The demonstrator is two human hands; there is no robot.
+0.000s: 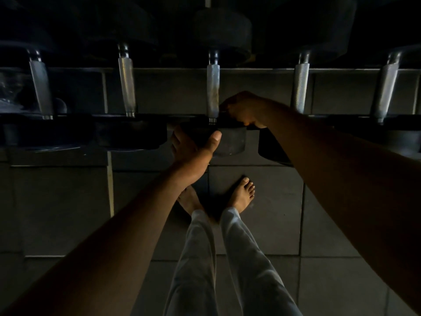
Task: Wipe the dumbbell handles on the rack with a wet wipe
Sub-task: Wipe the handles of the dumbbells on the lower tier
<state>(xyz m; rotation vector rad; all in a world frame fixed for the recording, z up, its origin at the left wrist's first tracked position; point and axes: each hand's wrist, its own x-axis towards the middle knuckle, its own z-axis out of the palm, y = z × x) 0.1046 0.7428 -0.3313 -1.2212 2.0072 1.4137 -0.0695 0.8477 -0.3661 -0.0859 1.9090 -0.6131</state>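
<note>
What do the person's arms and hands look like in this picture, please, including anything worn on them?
Both arms are bare up to the frame edge: no sleeves, watch, bracelets or gloves show. The left hand and right hand carry no visible rings, though dim light hides fine detail. The left thumbnail is short and unpainted.
</note>
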